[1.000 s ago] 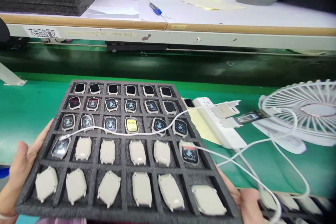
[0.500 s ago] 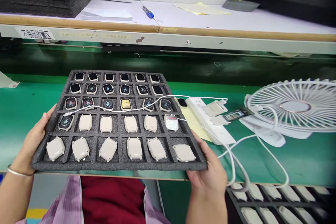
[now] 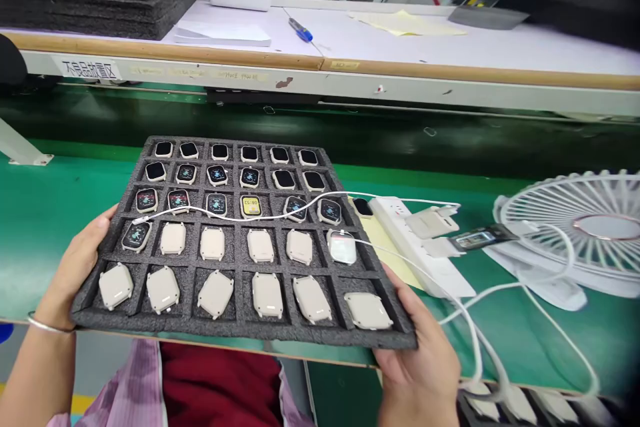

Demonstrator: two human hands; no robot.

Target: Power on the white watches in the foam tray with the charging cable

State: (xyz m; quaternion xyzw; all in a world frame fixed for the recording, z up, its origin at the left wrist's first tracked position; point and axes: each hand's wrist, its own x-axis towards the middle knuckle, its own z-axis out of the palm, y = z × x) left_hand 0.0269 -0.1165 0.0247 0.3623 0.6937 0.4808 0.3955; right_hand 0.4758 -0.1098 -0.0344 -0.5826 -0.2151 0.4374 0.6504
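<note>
Between my two hands is a dark grey foam tray (image 3: 235,260) divided into compartments, over the front edge of the green bench. My left hand (image 3: 83,263) grips its left side, and my right hand (image 3: 423,340) grips its front right corner. Square smartwatch bodies without straps fill most compartments. In the far rows they lie screen up, some lit, including a yellow-faced watch (image 3: 251,206). Closer to me, most lie with pale backs up, such as one watch body (image 3: 267,295). A white charging cable (image 3: 270,217) runs across the tray, and a charger puck (image 3: 343,247) rests on one watch.
To the right stand a white power strip (image 3: 420,247) with a plugged-in adapter, a small USB meter (image 3: 483,239) and a white fan (image 3: 585,233). Another watch tray (image 3: 465,410) lies low at the right. A shelf (image 3: 350,33) with foam stacks (image 3: 100,0) and a pen (image 3: 300,29) runs behind.
The whole scene has shifted slightly right and down in view, as the camera turned left. Both hands still hold the foam tray, and the watches have stayed in their compartments.
</note>
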